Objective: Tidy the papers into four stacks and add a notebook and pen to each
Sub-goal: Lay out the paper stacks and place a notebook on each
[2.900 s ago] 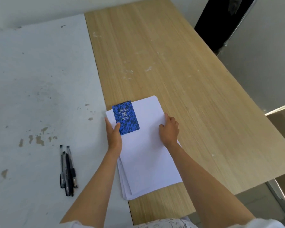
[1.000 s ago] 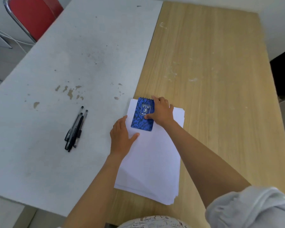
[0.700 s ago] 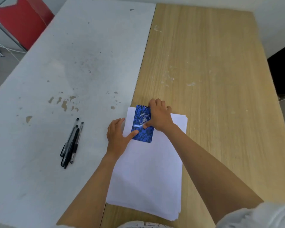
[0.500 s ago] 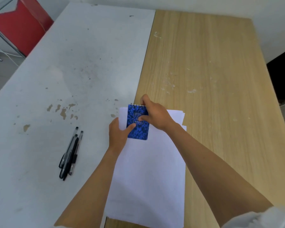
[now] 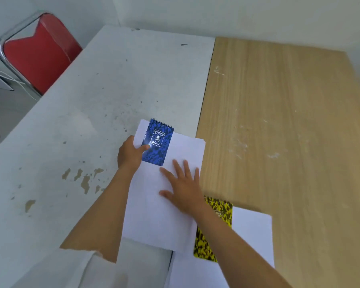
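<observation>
White loose paper sheets in a stack (image 5: 154,215) lie on the white tabletop (image 5: 92,100), beside the wooden tabletop (image 5: 279,121). Your left hand (image 5: 129,154) pinches the stack's far-left corner, thumb on the blue spiral-bound notebook (image 5: 157,142) there. Your right hand (image 5: 183,188) presses flat, fingers spread. A yellow-black speckled notebook (image 5: 216,225) tops another paper stack (image 5: 252,235) nearby.

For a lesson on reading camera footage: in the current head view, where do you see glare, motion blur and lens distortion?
Head view: a small white glare spot sits on the blue notebook beside the left hand; the right hand, spread flat on the paper stack, has slightly smeared fingers; the wood table edges splay outward, typical of a wide-angle lens; lighting is soft, shadows faint.
</observation>
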